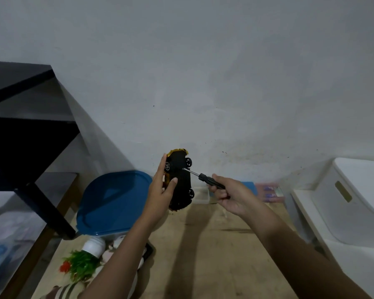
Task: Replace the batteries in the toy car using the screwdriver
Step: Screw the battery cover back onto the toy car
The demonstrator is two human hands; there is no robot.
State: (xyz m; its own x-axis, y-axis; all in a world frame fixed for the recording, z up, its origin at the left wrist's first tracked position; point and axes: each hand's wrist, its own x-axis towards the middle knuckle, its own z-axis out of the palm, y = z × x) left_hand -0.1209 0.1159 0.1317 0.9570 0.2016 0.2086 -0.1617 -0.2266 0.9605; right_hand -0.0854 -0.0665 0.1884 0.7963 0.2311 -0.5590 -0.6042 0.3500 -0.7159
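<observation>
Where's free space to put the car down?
Free: the wooden surface below the held toy car, between the blue lid and the white bin. Crowded: along the wall, a clear tray and blurred packs; lower left, the plant and clutter.

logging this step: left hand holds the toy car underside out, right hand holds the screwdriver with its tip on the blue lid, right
No. The head view shows the screwdriver tip on the toy car, on its black underside, not the blue lid. The left hand holds the car underside out; the right hand grips the screwdriver.
</observation>
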